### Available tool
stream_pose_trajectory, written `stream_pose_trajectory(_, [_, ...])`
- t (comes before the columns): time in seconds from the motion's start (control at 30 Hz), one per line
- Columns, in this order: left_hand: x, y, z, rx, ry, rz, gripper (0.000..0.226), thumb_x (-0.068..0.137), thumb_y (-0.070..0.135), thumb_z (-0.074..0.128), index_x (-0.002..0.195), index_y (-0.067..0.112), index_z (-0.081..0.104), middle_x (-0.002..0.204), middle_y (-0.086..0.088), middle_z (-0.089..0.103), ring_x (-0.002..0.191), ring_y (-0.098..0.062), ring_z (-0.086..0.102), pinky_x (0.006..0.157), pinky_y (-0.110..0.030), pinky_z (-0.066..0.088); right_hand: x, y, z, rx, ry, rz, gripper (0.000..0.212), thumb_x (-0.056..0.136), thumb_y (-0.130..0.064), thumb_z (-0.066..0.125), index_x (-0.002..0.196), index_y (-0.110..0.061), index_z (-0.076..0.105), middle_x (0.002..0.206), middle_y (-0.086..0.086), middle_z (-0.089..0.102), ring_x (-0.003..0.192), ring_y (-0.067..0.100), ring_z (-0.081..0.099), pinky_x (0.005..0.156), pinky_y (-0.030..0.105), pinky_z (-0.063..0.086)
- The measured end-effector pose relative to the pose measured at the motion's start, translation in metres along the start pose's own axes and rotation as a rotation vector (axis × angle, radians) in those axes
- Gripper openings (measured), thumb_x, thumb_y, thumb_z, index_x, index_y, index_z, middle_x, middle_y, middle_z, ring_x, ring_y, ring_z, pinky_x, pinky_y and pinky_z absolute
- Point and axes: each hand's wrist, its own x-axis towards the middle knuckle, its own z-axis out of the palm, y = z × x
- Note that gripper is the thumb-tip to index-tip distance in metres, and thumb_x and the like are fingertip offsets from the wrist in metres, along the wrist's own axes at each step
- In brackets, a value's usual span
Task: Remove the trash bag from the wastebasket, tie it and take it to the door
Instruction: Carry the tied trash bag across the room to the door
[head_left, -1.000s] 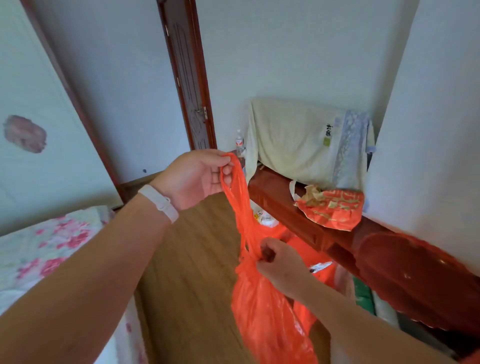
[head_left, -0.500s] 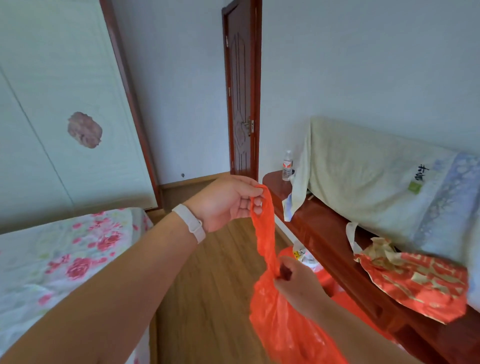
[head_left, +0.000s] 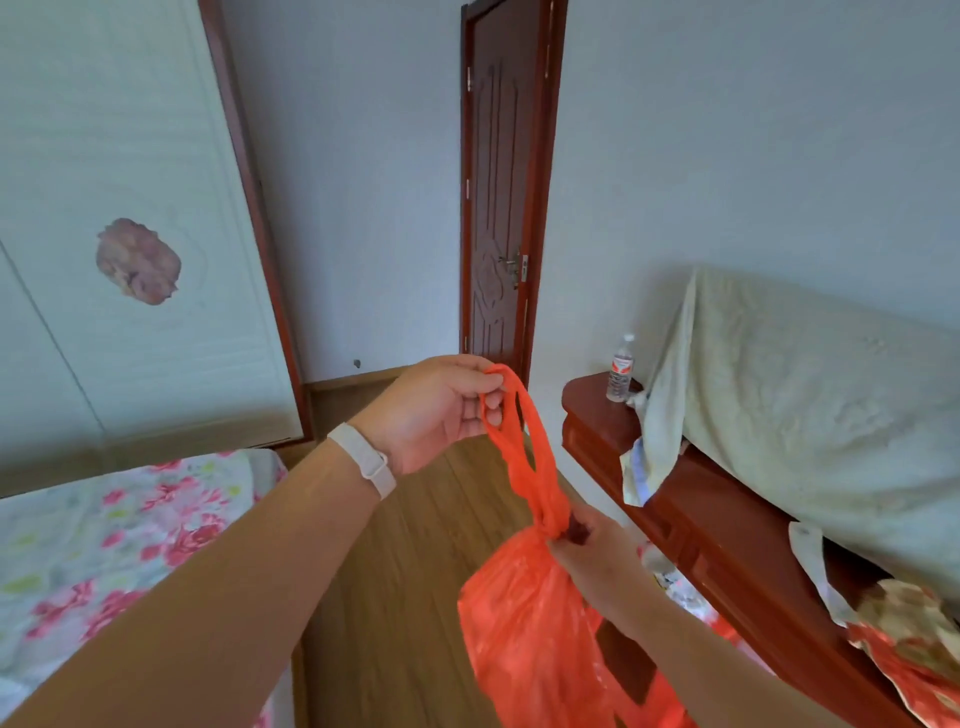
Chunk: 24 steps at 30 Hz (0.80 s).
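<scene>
Thin, crinkled orange plastic trash bag (head_left: 540, 629) hung in mid-air above the wood-plank floor (head_left: 405, 597), clear of any surface. Its two handle loops (head_left: 514, 441) were drawn up into narrow twisted straps, joined in a knot (head_left: 551, 522) at the bag's neck. Left hand (head_left: 441, 410) — pale band (head_left: 366, 465) on the wrist — was closed on the tops of the loops, fingers curled through them. Right hand (head_left: 597, 561) pinched the knot, fingertips tight on the plastic. Dark red panelled door (head_left: 498, 208) stood beyond, in the far corner. A clear plastic bottle (head_left: 620, 370) stood upright at the far end of the glossy red-brown wooden cabinet (head_left: 691, 499) — pale quilted cloth (head_left: 810, 405) draped beside it.
</scene>
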Motion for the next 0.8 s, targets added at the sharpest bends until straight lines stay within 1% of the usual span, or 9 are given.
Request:
stream_pose_trajectory(0.1, [0.006,0.000,-0.045,-0.036,0.096,0.059,0.019,0.088,0.009,0.053,0.070,0.014,0.058,0.060,0.001,0.051,0.058,-0.015,0.050,0.062,-0.028,0.045,0.037,-0.020,0.026,0.005,-0.016,-0.043,0.027,0.081,-0.010,0.064,0.079,-0.037,0.068,0.071,-0.002,0.070,0.057,0.007,0.061,0.054,0.023,0.045])
stream_pose_trajectory(0.23, [0.023,-0.008,-0.092,-0.120,0.264,0.121,0.023,0.090,0.009,0.049,0.068,0.016,0.045,0.060,0.000,0.036,0.055,-0.016,0.035,0.057,-0.028,0.032,0.086,-0.038,0.063,-0.003,-0.048,-0.054,0.029,0.081,-0.012,0.063,0.077,-0.040,0.067,0.068,-0.012,0.068,0.055,0.002,0.060,0.048,0.015,0.044])
stream_pose_trajectory(0.3, [0.037,-0.014,-0.115,-0.137,0.332,0.128,0.023,0.090,0.010,0.051,0.069,0.017,0.044,0.061,0.000,0.033,0.055,-0.015,0.031,0.057,-0.028,0.030,0.113,-0.040,0.079,0.013,-0.071,-0.042,0.025,0.081,-0.010,0.063,0.075,-0.034,0.069,0.066,-0.009,0.068,0.057,0.005,0.062,0.056,0.025,0.049])
stream_pose_trajectory(0.37, [0.054,-0.020,-0.138,-0.117,0.385,0.130,0.023,0.088,0.013,0.054,0.066,0.017,0.047,0.059,0.002,0.035,0.054,-0.014,0.032,0.057,-0.029,0.029,0.143,-0.042,0.096,0.022,-0.092,-0.017,0.020,0.082,-0.011,0.063,0.076,-0.030,0.070,0.070,-0.003,0.070,0.065,0.015,0.067,0.063,0.036,0.053])
stream_pose_trajectory(0.47, [0.089,-0.027,-0.175,-0.072,0.468,0.141,0.021,0.081,0.020,0.060,0.061,0.019,0.052,0.054,0.005,0.038,0.050,-0.012,0.036,0.056,-0.029,0.029,0.193,-0.041,0.120,0.036,-0.116,-0.008,0.019,0.082,-0.012,0.064,0.078,-0.029,0.071,0.073,-0.003,0.072,0.070,0.016,0.068,0.069,0.038,0.056])
stream_pose_trajectory(0.53, [0.119,-0.028,-0.199,-0.030,0.496,0.139,0.019,0.076,0.025,0.064,0.059,0.021,0.055,0.053,0.006,0.040,0.049,-0.011,0.036,0.053,-0.026,0.031,0.230,-0.041,0.134,0.059,-0.133,-0.013,0.019,0.082,-0.009,0.064,0.078,-0.027,0.071,0.072,-0.003,0.072,0.068,0.014,0.068,0.068,0.034,0.055])
stream_pose_trajectory(0.67, [0.185,-0.025,-0.240,-0.015,0.500,0.131,0.019,0.072,0.027,0.067,0.058,0.020,0.057,0.053,0.006,0.039,0.049,-0.012,0.036,0.051,-0.025,0.034,0.305,-0.044,0.149,0.094,-0.156,-0.037,0.022,0.078,-0.002,0.063,0.074,-0.022,0.070,0.061,-0.008,0.066,0.055,0.000,0.059,0.054,0.019,0.045])
stream_pose_trajectory(0.73, [0.217,-0.021,-0.258,-0.009,0.496,0.141,0.018,0.072,0.027,0.068,0.061,0.018,0.056,0.053,0.004,0.039,0.049,-0.013,0.037,0.052,-0.026,0.035,0.340,-0.045,0.154,0.087,-0.173,-0.055,0.021,0.078,-0.001,0.063,0.074,-0.021,0.069,0.060,-0.008,0.065,0.055,0.001,0.057,0.053,0.019,0.042])
stream_pose_trajectory(0.8, [0.243,-0.016,-0.274,0.035,0.479,0.162,0.018,0.074,0.027,0.067,0.063,0.016,0.057,0.053,0.003,0.042,0.049,-0.014,0.040,0.054,-0.027,0.038,0.376,-0.047,0.158,0.059,-0.184,-0.088,0.017,0.078,-0.003,0.063,0.076,-0.019,0.069,0.064,-0.002,0.066,0.061,0.009,0.060,0.058,0.025,0.044])
